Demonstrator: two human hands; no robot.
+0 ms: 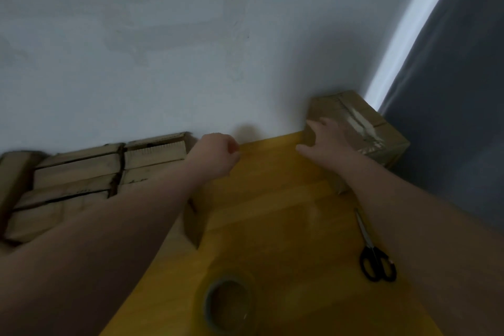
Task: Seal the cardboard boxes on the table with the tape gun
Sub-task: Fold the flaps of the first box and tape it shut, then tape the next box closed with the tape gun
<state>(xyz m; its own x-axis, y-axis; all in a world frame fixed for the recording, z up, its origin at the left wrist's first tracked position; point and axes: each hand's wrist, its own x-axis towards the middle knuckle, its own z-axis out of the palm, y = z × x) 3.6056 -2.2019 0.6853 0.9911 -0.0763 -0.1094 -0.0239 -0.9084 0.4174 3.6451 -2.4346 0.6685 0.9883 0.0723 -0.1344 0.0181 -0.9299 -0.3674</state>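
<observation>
Resting on the taped box point(343, 106) at the table's point(272, 199) far right corner: right hand point(324, 139), fingers spread flat. Left hand point(218, 154) is at the far edge, curled, nothing seen in it. My read: one box sealed. The stacked boxes point(81, 180) left of the table look untaped, at least six, too blurry to count exactly. One tape roll point(229, 305) at the near edge, one scissors point(376, 262) at the right edge. No tape gun in view.

A makeshift packing room: stacked cardboard boxes point(76, 180), tape roll point(229, 303), scissors point(373, 254).
</observation>
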